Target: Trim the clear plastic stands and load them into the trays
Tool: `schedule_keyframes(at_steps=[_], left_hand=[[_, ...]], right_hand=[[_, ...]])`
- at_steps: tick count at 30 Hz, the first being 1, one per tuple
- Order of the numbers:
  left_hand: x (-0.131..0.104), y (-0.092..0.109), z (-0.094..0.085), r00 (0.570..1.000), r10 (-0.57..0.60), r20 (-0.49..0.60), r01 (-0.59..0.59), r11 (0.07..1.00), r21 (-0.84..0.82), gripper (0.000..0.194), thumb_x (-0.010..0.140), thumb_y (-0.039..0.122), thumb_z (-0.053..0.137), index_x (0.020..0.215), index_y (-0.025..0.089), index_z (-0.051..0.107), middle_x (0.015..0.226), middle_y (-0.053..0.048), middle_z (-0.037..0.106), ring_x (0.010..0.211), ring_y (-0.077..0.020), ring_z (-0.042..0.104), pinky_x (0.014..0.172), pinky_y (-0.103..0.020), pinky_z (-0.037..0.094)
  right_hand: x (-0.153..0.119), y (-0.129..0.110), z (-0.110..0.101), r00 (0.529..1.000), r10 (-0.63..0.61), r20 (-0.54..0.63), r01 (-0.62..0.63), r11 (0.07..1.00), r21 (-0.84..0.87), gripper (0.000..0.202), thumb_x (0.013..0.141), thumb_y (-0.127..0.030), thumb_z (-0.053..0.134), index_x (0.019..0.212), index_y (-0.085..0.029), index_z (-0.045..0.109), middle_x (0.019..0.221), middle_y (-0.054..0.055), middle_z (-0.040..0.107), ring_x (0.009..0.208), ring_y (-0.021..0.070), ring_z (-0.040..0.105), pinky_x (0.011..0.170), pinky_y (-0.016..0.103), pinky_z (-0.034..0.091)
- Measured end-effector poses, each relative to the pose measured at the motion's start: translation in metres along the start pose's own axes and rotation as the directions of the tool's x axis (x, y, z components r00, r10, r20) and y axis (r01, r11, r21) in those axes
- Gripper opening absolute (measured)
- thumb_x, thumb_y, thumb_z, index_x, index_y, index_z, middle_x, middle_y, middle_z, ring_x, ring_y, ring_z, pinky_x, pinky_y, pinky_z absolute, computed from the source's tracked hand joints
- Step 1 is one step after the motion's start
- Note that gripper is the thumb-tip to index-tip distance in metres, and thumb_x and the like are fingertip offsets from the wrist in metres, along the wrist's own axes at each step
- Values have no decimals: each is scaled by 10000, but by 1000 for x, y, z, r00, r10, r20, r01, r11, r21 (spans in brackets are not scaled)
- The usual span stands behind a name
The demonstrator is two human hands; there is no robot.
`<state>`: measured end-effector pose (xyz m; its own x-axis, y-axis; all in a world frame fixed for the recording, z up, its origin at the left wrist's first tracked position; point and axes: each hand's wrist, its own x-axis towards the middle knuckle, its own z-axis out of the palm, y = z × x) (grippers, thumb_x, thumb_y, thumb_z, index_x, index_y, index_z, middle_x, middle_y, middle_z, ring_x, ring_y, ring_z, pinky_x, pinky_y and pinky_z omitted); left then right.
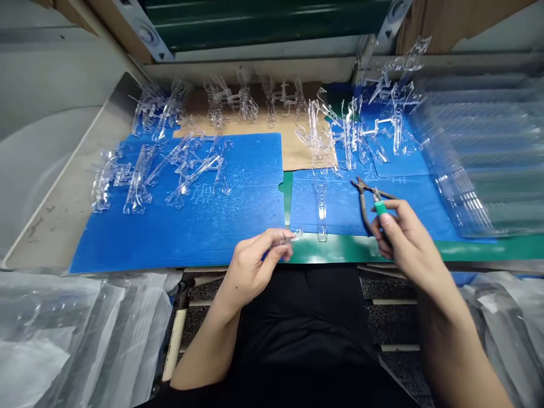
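Between the thumb and fingers of my left hand [259, 259] is a small clear plastic part [297, 233], its curved end sticking out to the right. My right hand [402, 238] is closed around a green-handled tool [380, 207] with a short metal tip pointing up and away from me. Dark-handled cutting pliers [361, 190] lie on the blue sheet just beyond that hand, their jaws to the upper left and one handle partly behind my fingers. A long clear plastic piece [322, 209] lies between my hands, near the table's front edge.
Clear moulded plastic frames [140, 175] cover the left and back of the blue sheets [255, 204]. More frames [395, 113] are heaped at back right, beside stacked clear trays [501, 164]. A green roller [272, 22] spans the back; plastic bags [85, 334] hang at front left.
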<state>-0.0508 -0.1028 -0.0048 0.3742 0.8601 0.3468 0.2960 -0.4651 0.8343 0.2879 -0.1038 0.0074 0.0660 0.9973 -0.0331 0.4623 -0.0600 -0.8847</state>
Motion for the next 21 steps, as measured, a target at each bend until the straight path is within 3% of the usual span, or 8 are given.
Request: schedule_keyframes(at_steps=[2, 3, 7, 9, 12, 17, 21], left_hand=[[4, 2, 2, 994, 110, 12, -111, 990, 82, 182, 1125, 146, 596, 1250, 202, 715, 1104, -88, 799, 1036, -209, 755, 921, -352, 582], [6, 3, 4, 989, 147, 9, -147, 983, 113, 188, 1114, 121, 595, 1242, 194, 711, 1124, -98, 797, 1063, -220, 742, 935, -368, 574], [5, 6, 12, 981, 192, -31, -183, 967, 180, 160, 1105, 131, 550, 1200, 172, 671, 942, -62, 730, 835, -189, 643, 766, -341, 488], [4, 7, 16, 976, 214, -31, -204, 960, 194, 111, 1117, 180, 555, 1158, 175, 659, 905, -54, 709, 799, -187, 614, 742, -342, 452], [5, 9, 19, 971, 239, -14, -229, 946, 230, 66, 1124, 187, 584, 1099, 180, 645, 865, -42, 705, 763, -178, 594, 738, -347, 417], [6, 14, 20, 973, 231, 9, -229, 955, 188, 82, 1111, 132, 604, 1153, 164, 666, 890, -61, 741, 838, -192, 662, 819, -367, 473], [5, 16, 22, 974, 226, 36, -228, 961, 156, 98, 1104, 121, 619, 1172, 155, 681, 909, -67, 758, 860, -191, 689, 849, -384, 486]], right_hand=[[-19, -12, 18, 997, -25, 76, 21, 998, 56, 273, 1165, -520, 532, 1222, -266, 612, 885, -10, 630, 705, 159, 590, 694, 302, 483], [-26, -17, 24, 995, -38, 96, 32, 997, 67, 255, 1169, -502, 536, 1199, -265, 622, 922, -3, 639, 778, 164, 616, 743, 301, 497], [-43, -28, 38, 996, -69, 61, 67, 998, 20, 200, 1195, -408, 507, 1212, -256, 635, 979, 16, 662, 863, 178, 644, 786, 308, 504], [-46, -30, 42, 987, -162, 18, 163, 984, -67, 176, 1198, -340, 498, 1272, -243, 625, 1034, 39, 686, 926, 194, 673, 834, 325, 515], [-49, -32, 47, 934, -355, 35, 356, 919, -171, 183, 1180, -229, 507, 1329, -211, 612, 1124, 80, 696, 1006, 208, 690, 874, 329, 529], [-55, -38, 46, 868, -459, 190, 496, 826, -268, 236, 1167, -150, 509, 1377, -177, 611, 956, 20, 634, 715, 141, 607, 633, 278, 466], [-61, -41, 43, 828, -512, 230, 561, 765, -315, 312, 1168, -153, 524, 1471, -170, 598, 965, 13, 643, 704, 132, 606, 617, 276, 456]])
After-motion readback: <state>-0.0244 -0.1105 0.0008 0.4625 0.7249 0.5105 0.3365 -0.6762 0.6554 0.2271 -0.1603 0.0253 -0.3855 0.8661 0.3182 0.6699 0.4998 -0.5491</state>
